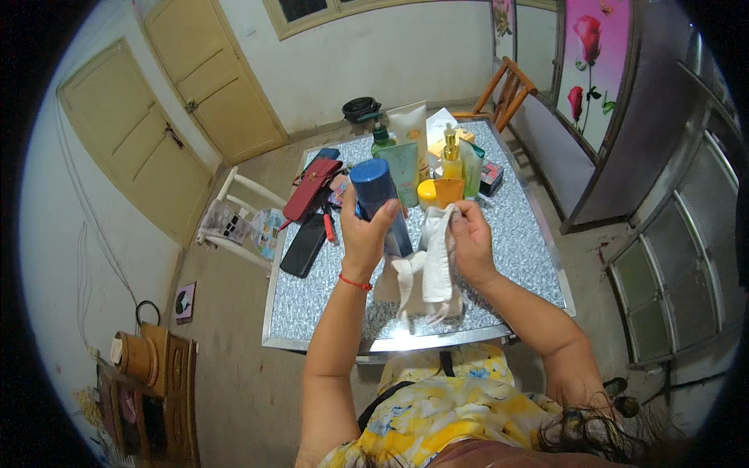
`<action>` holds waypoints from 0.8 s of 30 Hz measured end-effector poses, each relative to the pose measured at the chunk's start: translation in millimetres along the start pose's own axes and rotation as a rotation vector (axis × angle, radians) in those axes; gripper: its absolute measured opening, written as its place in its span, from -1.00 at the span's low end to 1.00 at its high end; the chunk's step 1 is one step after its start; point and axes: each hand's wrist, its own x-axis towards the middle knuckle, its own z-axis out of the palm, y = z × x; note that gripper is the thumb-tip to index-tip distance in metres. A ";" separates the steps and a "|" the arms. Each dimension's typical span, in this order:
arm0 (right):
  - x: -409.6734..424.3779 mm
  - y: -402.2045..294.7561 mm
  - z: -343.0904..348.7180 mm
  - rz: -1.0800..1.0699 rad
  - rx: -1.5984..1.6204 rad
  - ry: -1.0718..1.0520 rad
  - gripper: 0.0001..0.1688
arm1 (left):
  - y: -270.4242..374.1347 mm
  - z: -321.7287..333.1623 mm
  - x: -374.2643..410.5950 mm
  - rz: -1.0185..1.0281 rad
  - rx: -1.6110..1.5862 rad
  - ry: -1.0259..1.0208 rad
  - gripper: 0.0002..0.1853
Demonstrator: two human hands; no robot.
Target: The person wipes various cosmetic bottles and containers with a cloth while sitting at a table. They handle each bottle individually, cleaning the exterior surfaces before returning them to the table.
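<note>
My left hand (366,234) grips a blue bottle with a blue cap (370,175), tilted above the table. In my right hand (473,237) is a white cloth (437,257), pinched near its top and hanging down over the table. Beyond my hands stand a pale green tube (404,169), a tall cream tube (412,126), a green pump bottle (381,137) and a yellow pump bottle (452,161). A yellow-lidded jar (427,192) and an orange tube (449,191) stand just past the cloth.
On the table (526,286), to the left, lie a red purse (313,190), a black phone (303,245) and a red-handled tool (329,227). A small dark box (491,178) lies at the right. A white chair (240,245) and a wooden chair (508,93) flank the table.
</note>
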 end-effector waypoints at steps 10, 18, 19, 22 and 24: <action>-7.4 -16.2 -3.4 -0.347 0.148 -0.022 -0.71 | -18.2 18.6 -25.7 -0.573 -0.388 -0.167 -0.43; 0.5 -40.4 4.1 -0.783 -0.732 -0.215 -0.63 | -35.0 36.3 -50.2 0.063 0.313 -0.259 -0.51; 1.1 -39.5 1.4 -0.780 -0.687 -0.223 -0.64 | -30.6 36.9 -51.6 0.061 0.360 -0.277 -0.50; 6.4 -33.7 -10.2 -0.785 -0.563 -0.241 -0.69 | -21.3 42.4 -54.7 0.117 0.461 -0.302 -0.42; 1.1 -35.9 -8.2 -0.560 -0.335 -0.212 -0.66 | -17.4 41.9 -57.3 0.192 0.537 -0.329 -0.36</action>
